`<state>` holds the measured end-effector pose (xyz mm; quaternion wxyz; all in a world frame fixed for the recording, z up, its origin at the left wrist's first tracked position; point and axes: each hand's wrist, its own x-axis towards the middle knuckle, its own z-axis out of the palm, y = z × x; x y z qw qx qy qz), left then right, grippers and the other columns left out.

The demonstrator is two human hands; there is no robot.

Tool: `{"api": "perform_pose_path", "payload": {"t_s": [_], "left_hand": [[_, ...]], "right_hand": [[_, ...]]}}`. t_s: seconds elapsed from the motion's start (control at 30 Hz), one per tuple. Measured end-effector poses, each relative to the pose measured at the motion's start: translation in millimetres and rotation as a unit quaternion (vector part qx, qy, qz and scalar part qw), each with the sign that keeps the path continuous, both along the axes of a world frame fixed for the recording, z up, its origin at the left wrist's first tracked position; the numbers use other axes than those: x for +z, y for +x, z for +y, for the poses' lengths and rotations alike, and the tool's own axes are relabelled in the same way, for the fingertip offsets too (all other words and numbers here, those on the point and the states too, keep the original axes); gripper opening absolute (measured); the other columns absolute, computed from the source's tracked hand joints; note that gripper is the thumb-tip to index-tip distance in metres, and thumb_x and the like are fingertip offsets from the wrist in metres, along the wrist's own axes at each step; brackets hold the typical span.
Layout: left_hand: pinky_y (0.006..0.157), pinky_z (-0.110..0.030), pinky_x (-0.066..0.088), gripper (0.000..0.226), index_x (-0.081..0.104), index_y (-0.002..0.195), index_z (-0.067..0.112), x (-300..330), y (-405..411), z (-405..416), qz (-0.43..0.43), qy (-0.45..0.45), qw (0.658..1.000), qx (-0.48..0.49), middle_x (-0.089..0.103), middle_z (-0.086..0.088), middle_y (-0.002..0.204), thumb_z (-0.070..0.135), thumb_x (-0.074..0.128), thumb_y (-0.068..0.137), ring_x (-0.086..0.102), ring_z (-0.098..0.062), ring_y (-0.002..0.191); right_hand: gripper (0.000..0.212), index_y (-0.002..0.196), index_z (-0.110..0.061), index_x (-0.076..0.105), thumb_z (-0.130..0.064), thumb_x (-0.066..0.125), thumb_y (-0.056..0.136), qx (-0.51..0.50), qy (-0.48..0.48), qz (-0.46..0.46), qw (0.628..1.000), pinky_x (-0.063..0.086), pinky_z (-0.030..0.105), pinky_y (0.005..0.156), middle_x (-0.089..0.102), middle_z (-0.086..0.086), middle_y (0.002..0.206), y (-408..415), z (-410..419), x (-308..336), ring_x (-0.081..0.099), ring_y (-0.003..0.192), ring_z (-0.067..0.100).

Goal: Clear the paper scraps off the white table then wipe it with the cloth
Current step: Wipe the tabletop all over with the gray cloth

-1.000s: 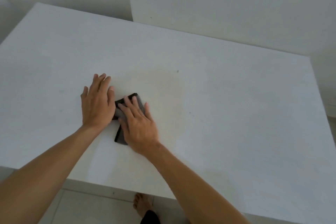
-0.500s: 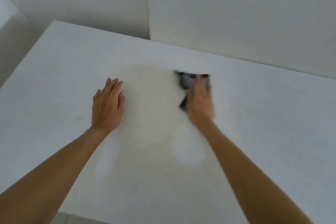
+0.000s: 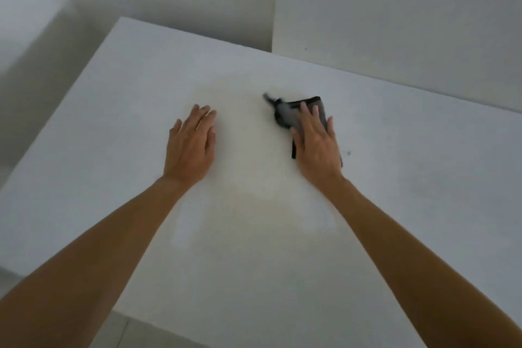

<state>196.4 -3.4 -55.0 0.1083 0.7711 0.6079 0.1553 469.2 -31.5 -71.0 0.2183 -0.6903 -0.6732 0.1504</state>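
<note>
Since a second ago, cloth and right hand have travelled from beside the left hand out to the right. Large white flat counter [image 3: 395, 178]: no scraps visible; faint yellowish patch mid-surface. Left hand [image 3: 190, 147] flat on the counter, fingers straight, holding nothing. Right hand [image 3: 317, 141] presses with straight fingers on the small dark grey folded cloth [image 3: 293, 111], right of centre. Cloth looks soft, light, floppy; likely bunches, so press flat with the palm.
</note>
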Motion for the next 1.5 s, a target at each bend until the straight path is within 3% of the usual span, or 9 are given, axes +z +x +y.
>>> {"api": "perform_pose_path", "payload": {"t_s": [0.07, 0.4, 0.57, 0.63, 0.77, 1.07, 1.23, 1.37, 1.5], "left_hand": [[0.115, -0.053, 0.030, 0.039, 0.048, 0.143, 0.013, -6.8, -16.6, -11.4, 0.012, -0.009, 1.000, 0.004, 0.043, -0.004, 0.155, 0.019, 0.037, 0.106, 0.030, -0.021, 0.149], [0.113, -0.054, 0.033, 0.047, 0.051, 0.141, 0.011, -15.0, -85.4, -100.8, 0.026, -0.009, 1.000, -0.008, 0.047, -0.006, 0.152, 0.029, 0.028, 0.105, 0.034, -0.023, 0.147], [0.116, -0.049, 0.029, 0.049, 0.052, 0.142, 0.013, -10.9, -106.1, -138.6, 0.022, 0.001, 0.998, -0.052, 0.047, -0.004, 0.153, 0.030, 0.025, 0.104, 0.031, -0.019, 0.149], [0.117, -0.049, 0.028, 0.047, 0.052, 0.141, 0.013, -6.3, -110.6, -150.1, 0.016, 0.010, 0.998, -0.064, 0.047, -0.003, 0.153, 0.030, 0.027, 0.106, 0.030, -0.019, 0.149], [0.117, -0.049, 0.028, 0.047, 0.050, 0.142, 0.014, -2.8, -119.1, -170.6, 0.010, 0.005, 0.997, -0.074, 0.044, -0.002, 0.154, 0.028, 0.026, 0.104, 0.028, -0.018, 0.150], [0.113, -0.052, 0.035, 0.048, 0.048, 0.142, 0.010, -4.3, -120.0, -198.7, -0.031, 0.016, 0.997, -0.070, 0.040, -0.006, 0.156, 0.030, 0.025, 0.106, 0.033, -0.023, 0.147], [0.116, -0.052, 0.029, 0.049, 0.049, 0.143, 0.011, 3.8, -115.2, -200.0, -0.055, 0.015, 0.996, -0.075, 0.040, -0.004, 0.157, 0.034, 0.026, 0.106, 0.029, -0.021, 0.150], [0.116, -0.056, 0.025, 0.043, 0.045, 0.144, 0.011, 0.9, -129.5, -194.4, -0.019, -0.002, 0.998, -0.054, 0.037, -0.006, 0.158, 0.026, 0.031, 0.107, 0.023, -0.024, 0.151], [0.114, -0.060, 0.024, 0.041, 0.045, 0.144, 0.012, -9.5, -158.1, -182.3, 0.018, -0.045, 0.999, -0.012, 0.035, -0.008, 0.159, 0.024, 0.036, 0.106, 0.024, -0.027, 0.151]], "right_hand": [[0.049, 0.157, -0.021, 0.037, -0.034, 0.033, 0.110, 0.061, -0.007, -0.040, 0.997, 0.007, 0.045, 0.128, 0.025, -0.002, 0.168, -27.7, -9.0, -10.8, 0.013, 0.158, 0.020], [0.046, 0.153, -0.021, 0.045, -0.034, 0.034, 0.110, 0.303, 0.016, 0.027, 0.952, 0.023, 0.039, 0.126, 0.036, -0.007, 0.163, -149.6, -174.5, -4.8, 0.023, 0.155, 0.011], [0.043, 0.148, -0.023, 0.050, -0.036, 0.043, 0.107, 0.098, 0.010, 0.154, 0.983, 0.049, 0.039, 0.107, 0.058, -0.002, 0.147, -151.4, -188.4, 16.9, 0.058, 0.130, 0.020], [0.046, 0.150, -0.014, 0.048, -0.031, 0.043, 0.108, 0.000, 0.054, 0.106, 0.993, 0.038, 0.040, 0.118, 0.052, 0.002, 0.153, -146.4, -164.5, 13.2, 0.050, 0.139, 0.021], [0.050, 0.158, -0.018, 0.034, -0.034, 0.031, 0.111, -0.030, -0.035, 0.005, 0.999, 0.009, 0.046, 0.128, 0.022, 0.001, 0.169, -150.1, -135.7, 0.4, 0.012, 0.158, 0.023], [0.049, 0.155, -0.008, 0.040, -0.027, 0.044, 0.109, 0.260, 0.024, -0.006, 0.965, 0.015, 0.039, 0.128, 0.041, 0.008, 0.161, -208.3, -225.3, -4.9, 0.029, 0.153, 0.022], [0.044, 0.150, -0.007, 0.046, -0.017, 0.048, 0.107, 0.057, 0.074, 0.042, 0.995, 0.021, 0.038, 0.125, 0.053, 0.007, 0.152, -153.3, -236.0, 12.2, 0.046, 0.142, 0.022], [0.047, 0.156, -0.012, 0.034, -0.025, 0.034, 0.112, -0.152, 0.037, 0.022, 0.987, 0.007, 0.041, 0.128, 0.035, 0.003, 0.164, -96.2, -220.5, 13.9, 0.019, 0.156, 0.022], [0.050, 0.159, -0.016, 0.031, -0.031, 0.030, 0.112, -0.172, -0.041, -0.031, 0.984, 0.005, 0.047, 0.128, 0.021, 0.003, 0.169, -112.3, -214.8, -0.1, 0.010, 0.158, 0.025]]}}
